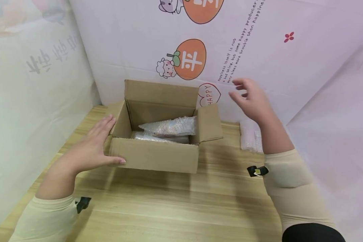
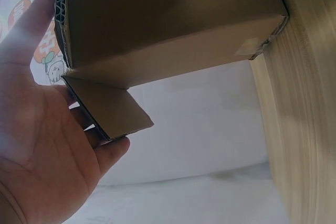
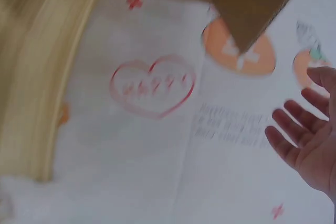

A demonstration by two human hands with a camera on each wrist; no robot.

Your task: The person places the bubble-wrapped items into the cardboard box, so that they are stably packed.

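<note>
An open cardboard box (image 1: 154, 156) stands on the wooden table, its flaps folded outward. Inside lie bubble-wrapped packages (image 1: 172, 127), one leaning on top of another; what they wrap cannot be made out. My left hand (image 1: 90, 144) rests on the box's left front corner, thumb spread along the front flap and fingers against the left flap (image 2: 107, 106). In the left wrist view the fingers pass partly behind that flap. To the right of the box, my right hand (image 1: 252, 101) is raised in the air, fingers loosely bent and holding nothing; the right wrist view shows its palm (image 3: 320, 156).
More bubble-wrapped items (image 1: 250, 136) lie on the table to the right, partly hidden by the right forearm. White printed sheeting (image 1: 133, 50) rises behind the box and along both sides. The wooden tabletop (image 1: 169, 208) extends in front of the box.
</note>
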